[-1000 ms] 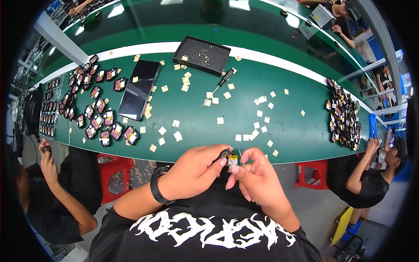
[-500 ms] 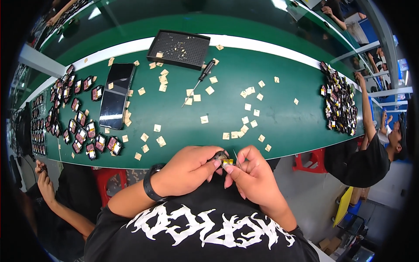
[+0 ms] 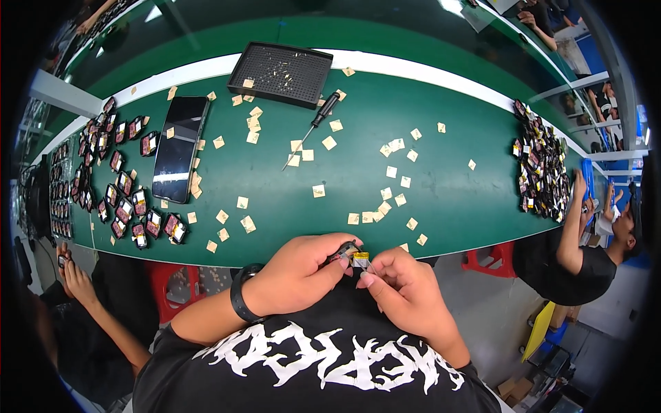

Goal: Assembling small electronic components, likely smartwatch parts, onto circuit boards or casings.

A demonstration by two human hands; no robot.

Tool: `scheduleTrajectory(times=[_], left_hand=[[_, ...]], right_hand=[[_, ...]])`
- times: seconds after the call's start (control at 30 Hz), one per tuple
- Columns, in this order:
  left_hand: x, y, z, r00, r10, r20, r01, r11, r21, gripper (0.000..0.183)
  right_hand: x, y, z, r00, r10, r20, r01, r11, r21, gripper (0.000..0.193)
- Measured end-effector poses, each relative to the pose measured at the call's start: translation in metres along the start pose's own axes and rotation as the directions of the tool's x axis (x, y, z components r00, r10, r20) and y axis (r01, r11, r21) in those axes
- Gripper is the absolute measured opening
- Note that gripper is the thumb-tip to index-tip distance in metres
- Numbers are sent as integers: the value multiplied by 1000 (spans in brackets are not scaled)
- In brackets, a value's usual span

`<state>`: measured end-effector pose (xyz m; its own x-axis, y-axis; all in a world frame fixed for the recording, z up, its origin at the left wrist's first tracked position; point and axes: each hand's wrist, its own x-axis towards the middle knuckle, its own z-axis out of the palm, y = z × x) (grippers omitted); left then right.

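Close to my body, at the table's near edge, my left hand (image 3: 296, 275) is closed around a small black electronic housing (image 3: 350, 246). A small silver battery with yellow tape (image 3: 361, 256) shows at the housing, between my two hands. My right hand (image 3: 412, 286) pinches a thin metal tool (image 3: 370, 266) beside the battery. The tool is too small and partly covered to tell its exact kind. My fingers hide much of the housing.
Small beige square pieces (image 3: 318, 191) lie scattered over the green table (image 3: 275, 213). Farther off are a screwdriver (image 3: 323, 112), a black tray (image 3: 279, 96) and a dark phone (image 3: 180, 151). Housings lie at left (image 3: 140, 202) and heaped at right (image 3: 540, 162). Co-workers (image 3: 578, 265) sit at both sides.
My right hand has shifted slightly down and right, and its thin tool no longer sticks up as before. More of the battery shows. The co-worker at right has lowered an arm from the heap.
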<state>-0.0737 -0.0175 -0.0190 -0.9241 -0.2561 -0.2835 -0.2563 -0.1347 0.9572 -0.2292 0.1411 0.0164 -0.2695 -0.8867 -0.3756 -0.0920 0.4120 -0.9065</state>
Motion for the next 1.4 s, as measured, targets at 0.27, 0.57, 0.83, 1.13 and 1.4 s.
scheduleTrajectory(times=[0.27, 0.57, 0.83, 1.13, 1.4], left_hand=[[-1, -7, 8, 970, 223, -100, -193, 949, 248, 32], [-2, -8, 11, 971, 218, -98, -185, 944, 272, 28], [-4, -4, 5, 1000, 0, -24, 0, 1000, 11, 27], [-5, 4, 7, 990, -117, -72, 104, 980, -171, 22], [-3, -6, 6, 998, -22, -56, 20, 999, -35, 19]], right_hand=[[13, -14, 3, 933, 355, 55, -355, 886, 298, 15], [13, 3, 9, 932, 352, 83, -337, 766, 547, 21], [8, 20, 19, 987, 151, -50, -120, 916, 383, 23], [10, 17, 15, 987, 36, -158, 27, 926, 377, 26], [17, 20, 19, 978, -133, -161, 192, 876, 442, 26]])
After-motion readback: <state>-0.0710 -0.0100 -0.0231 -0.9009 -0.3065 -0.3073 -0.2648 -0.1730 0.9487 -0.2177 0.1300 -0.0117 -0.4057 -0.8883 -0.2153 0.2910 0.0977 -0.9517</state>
